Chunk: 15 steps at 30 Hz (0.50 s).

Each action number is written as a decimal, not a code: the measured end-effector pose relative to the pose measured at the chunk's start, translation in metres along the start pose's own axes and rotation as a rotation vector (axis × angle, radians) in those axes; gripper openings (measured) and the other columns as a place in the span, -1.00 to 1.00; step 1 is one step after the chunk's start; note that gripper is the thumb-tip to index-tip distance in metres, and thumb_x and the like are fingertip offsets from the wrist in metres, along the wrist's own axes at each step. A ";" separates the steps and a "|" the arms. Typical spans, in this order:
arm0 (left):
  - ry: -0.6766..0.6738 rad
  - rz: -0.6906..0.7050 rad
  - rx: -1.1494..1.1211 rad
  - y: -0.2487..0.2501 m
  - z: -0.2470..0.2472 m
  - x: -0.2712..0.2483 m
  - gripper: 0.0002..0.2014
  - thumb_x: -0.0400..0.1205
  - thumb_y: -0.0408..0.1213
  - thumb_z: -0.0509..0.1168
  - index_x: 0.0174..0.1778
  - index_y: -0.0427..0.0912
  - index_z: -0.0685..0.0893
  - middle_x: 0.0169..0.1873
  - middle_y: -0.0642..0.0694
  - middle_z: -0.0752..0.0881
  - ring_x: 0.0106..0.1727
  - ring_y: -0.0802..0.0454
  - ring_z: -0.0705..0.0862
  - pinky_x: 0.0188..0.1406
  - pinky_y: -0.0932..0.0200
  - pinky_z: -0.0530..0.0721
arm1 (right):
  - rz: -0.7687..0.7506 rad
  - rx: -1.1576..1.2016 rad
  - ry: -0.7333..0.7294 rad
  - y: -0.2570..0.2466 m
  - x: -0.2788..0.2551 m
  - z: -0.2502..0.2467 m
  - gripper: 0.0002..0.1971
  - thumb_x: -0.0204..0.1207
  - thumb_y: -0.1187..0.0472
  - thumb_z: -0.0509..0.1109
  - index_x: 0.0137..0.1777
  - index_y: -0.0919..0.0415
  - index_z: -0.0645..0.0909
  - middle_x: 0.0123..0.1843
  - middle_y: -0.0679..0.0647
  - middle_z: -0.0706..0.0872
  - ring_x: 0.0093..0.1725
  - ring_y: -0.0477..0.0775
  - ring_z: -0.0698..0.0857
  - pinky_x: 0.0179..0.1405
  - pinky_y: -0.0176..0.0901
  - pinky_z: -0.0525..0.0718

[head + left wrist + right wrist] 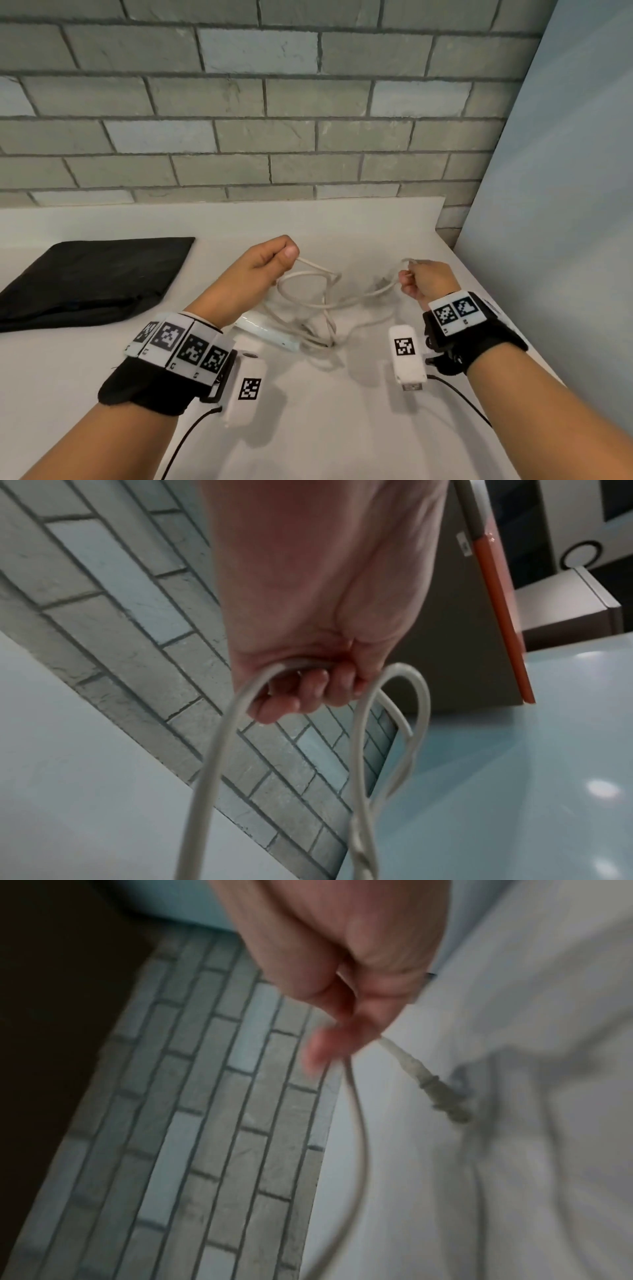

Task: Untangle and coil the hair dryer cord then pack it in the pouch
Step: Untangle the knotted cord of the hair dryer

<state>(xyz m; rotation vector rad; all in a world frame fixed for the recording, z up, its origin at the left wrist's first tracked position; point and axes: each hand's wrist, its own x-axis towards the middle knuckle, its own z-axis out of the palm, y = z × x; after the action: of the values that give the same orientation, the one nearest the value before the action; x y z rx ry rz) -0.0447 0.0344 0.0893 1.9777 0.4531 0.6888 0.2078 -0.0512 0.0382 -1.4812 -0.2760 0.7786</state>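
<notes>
A white tangled cord (pixel 310 299) hangs in loops between my two raised hands above the white counter (pixel 342 428). My left hand (pixel 274 260) grips one stretch of the cord (pixel 219 739) in a fist, and a twisted loop (pixel 390 739) dangles beside it. My right hand (pixel 416 279) pinches the cord (pixel 358 1104) near its end, and the plug (pixel 441 1096) dangles just below the fingers (pixel 322 1047). The white hair dryer (pixel 270 330) lies on the counter below the left wrist, partly hidden. A black pouch (pixel 85 277) lies flat at the left.
A grey brick wall (pixel 274 102) runs along the counter's back edge. A pale blue panel (pixel 555 205) stands along the counter's right side. Thin black cables (pixel 459 394) trail from my wrist cameras.
</notes>
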 end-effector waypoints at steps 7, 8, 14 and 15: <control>0.120 -0.242 -0.351 0.005 0.003 0.007 -0.65 0.71 -0.19 0.02 -0.44 -0.10 0.34 -0.62 0.15 0.28 -0.58 0.19 0.24 -0.54 0.35 0.36 | -0.305 -0.723 -0.218 0.015 -0.019 0.008 -0.56 0.48 0.26 0.35 0.36 0.11 0.40 0.34 0.21 0.46 0.13 0.23 0.66 0.18 0.11 0.65; 0.132 -0.260 -0.400 0.008 0.004 0.009 -0.64 0.71 -0.19 0.02 -0.45 -0.10 0.33 -0.63 0.13 0.27 -0.59 0.18 0.23 -0.57 0.36 0.38 | -0.433 -0.668 -0.194 0.013 -0.027 0.011 -0.74 0.47 0.28 0.37 0.14 0.08 0.53 0.23 0.21 0.51 -0.02 0.19 0.70 0.09 0.05 0.68; 0.137 -0.322 -0.521 0.022 0.012 0.013 -0.62 0.71 -0.20 0.00 -0.47 -0.11 0.30 -0.62 0.06 0.23 -0.62 0.16 0.19 -0.63 0.34 0.35 | -0.738 -0.727 -0.620 0.012 -0.073 0.031 -0.65 0.35 0.16 0.52 0.12 0.07 0.54 -0.17 -0.09 0.51 -0.44 -0.08 0.47 -0.40 -0.40 0.45; 0.129 -0.324 -0.523 0.023 0.013 0.013 -0.62 0.71 -0.19 0.00 -0.47 -0.11 0.30 -0.62 0.07 0.23 -0.62 0.16 0.19 -0.63 0.34 0.35 | -0.788 -0.867 -0.574 0.015 -0.071 0.035 -0.58 0.36 0.10 0.52 0.20 0.08 0.52 -0.16 -0.17 0.47 -0.42 -0.19 0.46 -0.38 -0.42 0.43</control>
<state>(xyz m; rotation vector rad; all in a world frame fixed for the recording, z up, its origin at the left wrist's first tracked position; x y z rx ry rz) -0.0258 0.0218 0.1081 1.3378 0.5869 0.6493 0.1300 -0.0695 0.0487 -1.6813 -1.6868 0.4054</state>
